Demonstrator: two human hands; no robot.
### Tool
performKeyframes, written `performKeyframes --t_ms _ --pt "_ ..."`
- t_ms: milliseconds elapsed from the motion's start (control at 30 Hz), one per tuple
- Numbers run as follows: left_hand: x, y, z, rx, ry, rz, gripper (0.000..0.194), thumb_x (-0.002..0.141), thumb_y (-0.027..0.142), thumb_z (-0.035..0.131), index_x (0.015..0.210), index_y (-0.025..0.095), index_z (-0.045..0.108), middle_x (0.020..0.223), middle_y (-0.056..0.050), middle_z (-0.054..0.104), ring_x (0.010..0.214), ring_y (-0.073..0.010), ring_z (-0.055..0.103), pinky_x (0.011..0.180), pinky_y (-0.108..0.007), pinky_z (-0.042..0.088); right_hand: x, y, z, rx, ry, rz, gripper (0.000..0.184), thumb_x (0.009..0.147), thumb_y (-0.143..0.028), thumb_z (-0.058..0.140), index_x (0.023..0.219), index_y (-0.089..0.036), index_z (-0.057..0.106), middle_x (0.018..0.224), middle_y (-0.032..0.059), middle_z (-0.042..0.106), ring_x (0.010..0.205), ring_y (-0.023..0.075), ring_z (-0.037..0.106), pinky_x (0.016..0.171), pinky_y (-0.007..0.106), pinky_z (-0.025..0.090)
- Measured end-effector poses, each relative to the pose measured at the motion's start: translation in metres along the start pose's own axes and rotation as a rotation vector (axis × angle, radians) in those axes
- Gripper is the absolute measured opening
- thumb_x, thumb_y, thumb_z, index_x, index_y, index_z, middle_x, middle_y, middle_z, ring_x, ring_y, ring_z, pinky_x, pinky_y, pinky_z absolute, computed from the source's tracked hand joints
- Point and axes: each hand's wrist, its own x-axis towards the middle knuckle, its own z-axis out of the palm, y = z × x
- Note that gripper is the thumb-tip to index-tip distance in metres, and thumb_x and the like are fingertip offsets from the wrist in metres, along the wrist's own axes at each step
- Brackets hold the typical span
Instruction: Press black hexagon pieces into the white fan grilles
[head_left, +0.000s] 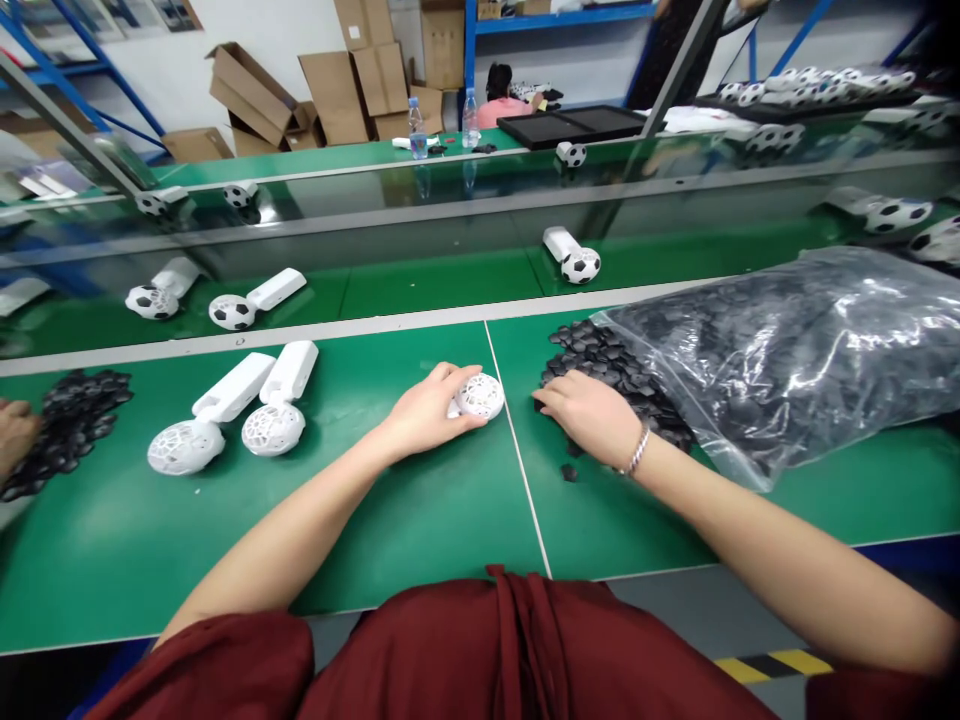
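Around a white openwork ball part [481, 397] my left hand [431, 412] is closed, near the pale line on the green table. My right hand [589, 412] pinches a small black piece [538, 404] at the left edge of a pile of black pieces [600, 350]. A single loose black piece [570, 473] lies just below that hand. Left of my left hand rest two white units, one with its openwork ball [274, 429] and the other with a similar ball [185, 447], each joined to a white oblong body.
A clear plastic bag [810, 350] full of black pieces covers the right side. Behind, white-and-black football units [581, 265] stand on a green belt [420, 285]. At far left, another person's hand [15, 435] touches a second black pile [75, 420].
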Motion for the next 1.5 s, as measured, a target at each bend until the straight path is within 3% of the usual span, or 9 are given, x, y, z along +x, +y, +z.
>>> performKeyframes --t_ms 133,233,400,567,700,967,1167,1333,1500 --pt "0.0 0.0 0.002 0.006 -0.008 -0.047 0.062 0.077 0.047 0.055 0.131 0.026 0.033 0.119 -0.005 0.045 0.101 -0.0219 0.053 0.085 -0.033 0.045 -0.004 -0.014 -0.002 -0.136 0.018 -0.139 0.017 0.082 -0.009 0.048 0.088 -0.01 0.063 0.08 0.0109 0.063 0.073 0.0221 0.05 0.062 0.032 0.032" --pt "0.0 0.003 0.005 0.139 -0.025 -0.024 0.067 0.077 0.042 0.056 0.134 0.021 0.028 0.12 -0.009 0.046 0.104 -0.0251 0.051 0.085 -0.036 0.045 -0.002 -0.012 0.001 -0.17 0.036 -0.199 0.016 0.082 -0.009 0.047 0.083 -0.01 0.062 0.077 0.0103 0.061 0.071 0.0217 0.048 0.06 0.032 0.029" --pt "0.001 0.007 0.012 0.333 -0.026 0.022 0.074 0.076 0.036 0.059 0.136 0.012 0.022 0.119 -0.014 0.048 0.106 -0.0296 0.048 0.086 -0.039 0.043 0.014 0.0 0.012 -0.15 0.099 -0.169 0.019 0.085 -0.013 0.044 0.078 -0.013 0.062 0.071 0.0082 0.06 0.068 0.0209 0.048 0.06 0.033 0.03" --pt "-0.001 0.008 0.013 0.261 -0.021 -0.022 0.071 0.077 0.037 0.056 0.136 0.016 0.022 0.122 -0.013 0.047 0.11 -0.0278 0.046 0.087 -0.037 0.042 0.018 -0.009 0.013 0.261 0.287 -0.026 0.02 0.087 -0.017 0.043 0.098 -0.012 0.059 0.082 0.008 0.064 0.074 0.0185 0.053 0.068 0.031 0.041" --pt "-0.001 0.008 0.013 0.197 -0.01 -0.059 0.072 0.076 0.038 0.057 0.136 0.018 0.023 0.125 -0.012 0.045 0.113 -0.0279 0.045 0.088 -0.038 0.042 0.014 -0.024 -0.003 0.613 0.361 0.024 0.013 0.084 -0.02 0.049 0.09 -0.018 0.06 0.081 0.0045 0.064 0.075 0.0158 0.056 0.07 0.029 0.046" --pt "-0.003 0.005 0.012 0.001 0.067 -0.054 0.075 0.069 0.056 0.059 0.131 0.021 0.034 0.125 -0.007 0.045 0.108 -0.0261 0.05 0.088 -0.037 0.044 0.023 -0.035 -0.011 0.655 0.272 -0.195 0.018 0.086 -0.016 0.045 0.093 -0.02 0.061 0.087 0.0058 0.063 0.08 0.0167 0.053 0.073 0.032 0.046" --pt "-0.002 0.006 0.013 -0.018 0.11 -0.063 0.062 0.072 0.051 0.059 0.125 0.023 0.043 0.118 -0.005 0.051 0.104 -0.0237 0.053 0.085 -0.035 0.045 0.027 -0.036 -0.001 0.783 0.326 -0.023 0.006 0.08 -0.017 0.055 0.086 -0.018 0.054 0.079 0.0038 0.06 0.073 0.0154 0.055 0.069 0.03 0.048" --pt "0.001 0.003 0.011 -0.057 0.12 -0.063 0.061 0.067 0.048 0.065 0.121 0.023 0.047 0.113 -0.003 0.055 0.098 -0.0224 0.055 0.082 -0.034 0.046 0.026 -0.035 0.01 0.881 0.339 0.137 0.024 0.075 -0.026 0.062 0.096 -0.017 0.052 0.1 0.0095 0.057 0.096 0.0215 0.054 0.072 0.034 0.051" --pt "0.002 0.0 0.01 -0.06 0.104 -0.038 0.06 0.069 0.044 0.065 0.122 0.022 0.048 0.114 -0.004 0.056 0.099 -0.0226 0.055 0.084 -0.033 0.045 0.027 -0.036 0.016 1.03 0.226 0.141 0.039 0.079 -0.028 0.057 0.114 -0.02 0.044 0.114 0.0102 0.054 0.104 0.0215 0.053 0.079 0.037 0.052"
